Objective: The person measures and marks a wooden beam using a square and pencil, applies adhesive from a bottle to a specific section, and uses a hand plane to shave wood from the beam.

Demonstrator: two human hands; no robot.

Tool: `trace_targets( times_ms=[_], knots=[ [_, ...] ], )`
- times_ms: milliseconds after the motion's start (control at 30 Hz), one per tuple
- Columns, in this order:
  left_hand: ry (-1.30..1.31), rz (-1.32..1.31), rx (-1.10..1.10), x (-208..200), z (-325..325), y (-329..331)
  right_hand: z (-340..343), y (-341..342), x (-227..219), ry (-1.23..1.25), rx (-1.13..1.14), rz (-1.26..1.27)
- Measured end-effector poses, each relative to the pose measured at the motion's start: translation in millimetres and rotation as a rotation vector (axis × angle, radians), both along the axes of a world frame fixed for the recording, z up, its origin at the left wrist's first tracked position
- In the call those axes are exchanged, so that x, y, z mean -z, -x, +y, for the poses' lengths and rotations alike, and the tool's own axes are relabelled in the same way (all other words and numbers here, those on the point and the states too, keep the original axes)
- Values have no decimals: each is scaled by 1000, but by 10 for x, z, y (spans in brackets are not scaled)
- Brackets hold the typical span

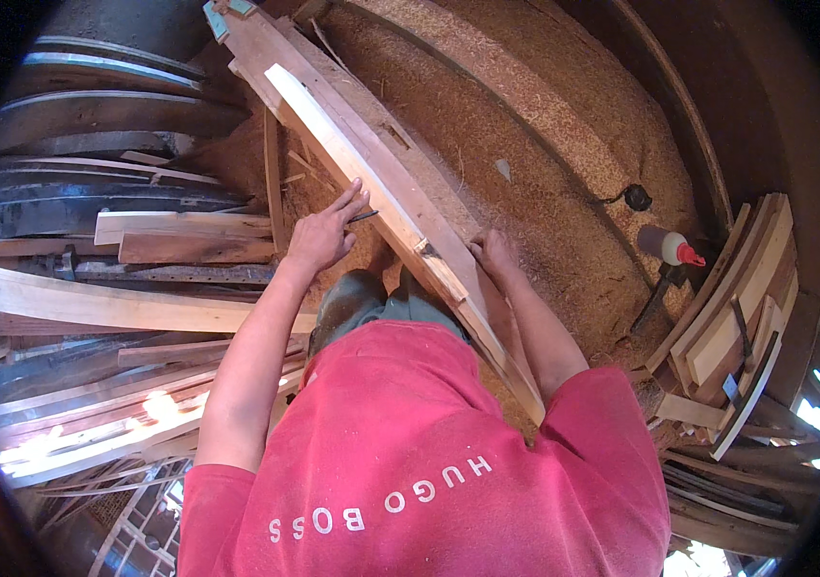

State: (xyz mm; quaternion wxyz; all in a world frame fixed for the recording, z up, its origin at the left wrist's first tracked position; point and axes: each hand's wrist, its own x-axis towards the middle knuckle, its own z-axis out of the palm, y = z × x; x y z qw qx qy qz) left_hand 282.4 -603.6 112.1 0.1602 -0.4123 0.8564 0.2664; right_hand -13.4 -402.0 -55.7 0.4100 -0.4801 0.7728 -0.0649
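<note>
A pale wooden board [341,144] lies lengthwise along a long, brownish wooden bench [410,178] that runs diagonally in front of me. My left hand [323,234] is at the board's near edge, index finger stretched onto it. A thin dark stick like a pencil [363,216] pokes out from between its curled fingers. My right hand [496,255] is at the bench's far edge, fingers curled and touching the wood; what they may hold is hidden. A small darker block or notch [426,248] shows on the board between my hands.
Stacked planks [198,248] crowd the left side, and more curved boards [732,308] lean at the right. Sawdust [564,288] covers the ground. A bottle with a red cap [665,245] lies beyond my right hand, near a curved beam [535,106].
</note>
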Motion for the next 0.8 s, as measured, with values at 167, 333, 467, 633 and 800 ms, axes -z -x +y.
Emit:
trace_targets(
  times_ms=[167,333,467,633,800],
  knots=[
    [35,70,18,58,9,-64,-225,28,-291,-80,-28,25],
    [36,62,19,55,16,-59,-844,83,-782,192,-146,-362],
    [39,65,11,118,31,-95,-1359,-145,-1105,142,-600,-441],
    [30,94,-21,100,49,-91,-1628,-388,-1308,-42,-795,-171],
    [50,112,-22,150,75,-130,-1791,-548,-1266,-264,-865,24]
  ],
)
